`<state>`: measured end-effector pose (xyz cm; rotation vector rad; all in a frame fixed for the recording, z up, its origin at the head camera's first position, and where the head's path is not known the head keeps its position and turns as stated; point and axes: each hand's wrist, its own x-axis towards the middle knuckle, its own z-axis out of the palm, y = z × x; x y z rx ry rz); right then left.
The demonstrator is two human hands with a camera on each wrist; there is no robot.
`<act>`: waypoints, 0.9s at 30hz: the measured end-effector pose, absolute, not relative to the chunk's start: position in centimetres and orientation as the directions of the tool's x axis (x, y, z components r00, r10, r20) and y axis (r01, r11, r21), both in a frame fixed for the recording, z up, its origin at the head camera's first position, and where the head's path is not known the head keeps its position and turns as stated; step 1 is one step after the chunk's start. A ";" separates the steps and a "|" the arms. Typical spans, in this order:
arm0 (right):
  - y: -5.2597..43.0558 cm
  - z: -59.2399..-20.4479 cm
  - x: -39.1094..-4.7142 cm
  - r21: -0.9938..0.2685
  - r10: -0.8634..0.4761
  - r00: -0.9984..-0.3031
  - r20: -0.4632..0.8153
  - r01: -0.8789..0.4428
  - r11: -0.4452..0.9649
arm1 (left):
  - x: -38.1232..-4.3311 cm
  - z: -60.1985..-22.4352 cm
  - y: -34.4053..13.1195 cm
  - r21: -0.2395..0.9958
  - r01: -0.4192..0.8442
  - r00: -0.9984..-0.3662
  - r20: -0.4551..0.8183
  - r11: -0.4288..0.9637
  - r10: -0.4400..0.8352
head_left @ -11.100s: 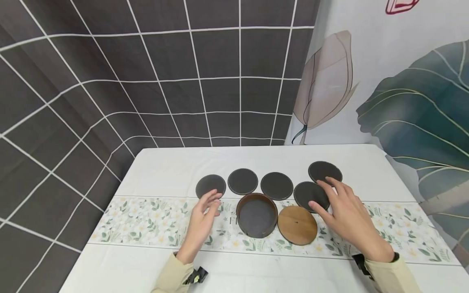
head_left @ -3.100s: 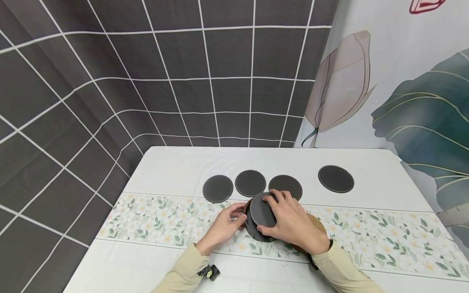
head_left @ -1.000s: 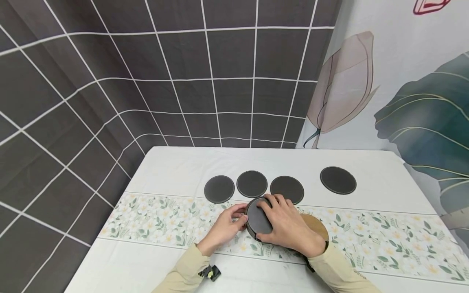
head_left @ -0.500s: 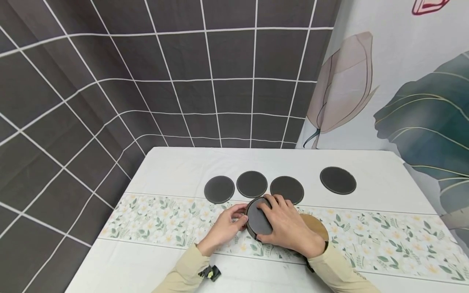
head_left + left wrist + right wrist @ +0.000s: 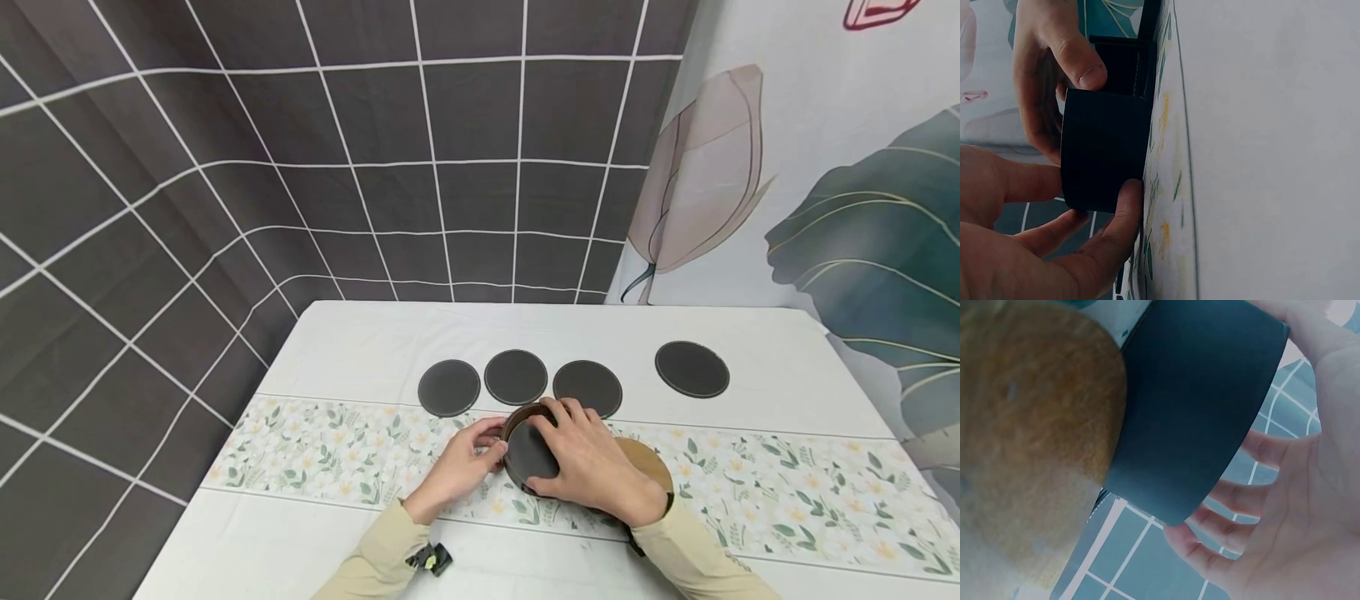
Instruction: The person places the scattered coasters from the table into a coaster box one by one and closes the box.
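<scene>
A round coaster holder [image 5: 514, 427], black outside with a brown inner wall, sits between both hands on the floral strip. Inside it, below the rim, lies a dark round coaster [image 5: 531, 454]. My left hand [image 5: 459, 468] grips the holder's left side; in the left wrist view its thumb and fingers press on the black outer wall [image 5: 1107, 150]. From the right, my right hand [image 5: 588, 462] spans the holder's top, with fingers at the far rim and thumb at the near one. It covers the holder's right part. In the right wrist view its fingers are spread along the edge.
Behind the holder lie three dark coasters: a left one [image 5: 448, 388], a middle one [image 5: 516, 377] and a right one [image 5: 587, 387]. Another coaster [image 5: 692, 369] lies farther right. A brown wood-like disc [image 5: 647, 460] lies partly beneath my right wrist. A dark tiled backdrop [image 5: 480, 192] stands behind.
Over the seconds before, my right hand brought one of the right-side coasters above the holder. In the last half second that coaster dropped from rim height inside. The hands hardly moved.
</scene>
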<state>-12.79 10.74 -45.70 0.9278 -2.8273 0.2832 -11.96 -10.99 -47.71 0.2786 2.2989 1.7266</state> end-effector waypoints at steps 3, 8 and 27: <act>10.8 -45.6 -12.9 -0.139 -0.571 -0.794 0.209 -0.602 0.786 | -12.0 -47.6 -11.0 0.962 -0.001 -0.949 -0.087 0.273 0.302; 11.0 -45.5 -13.0 -0.153 -0.566 -0.794 0.220 -0.601 0.784 | -11.9 -47.6 -10.9 0.967 -0.008 -0.949 -0.088 0.256 0.302; 15.1 -43.3 -16.2 -0.268 -0.443 -0.873 0.204 -0.485 0.832 | -11.9 -47.8 -11.0 0.965 0.003 -0.952 -0.077 0.261 0.295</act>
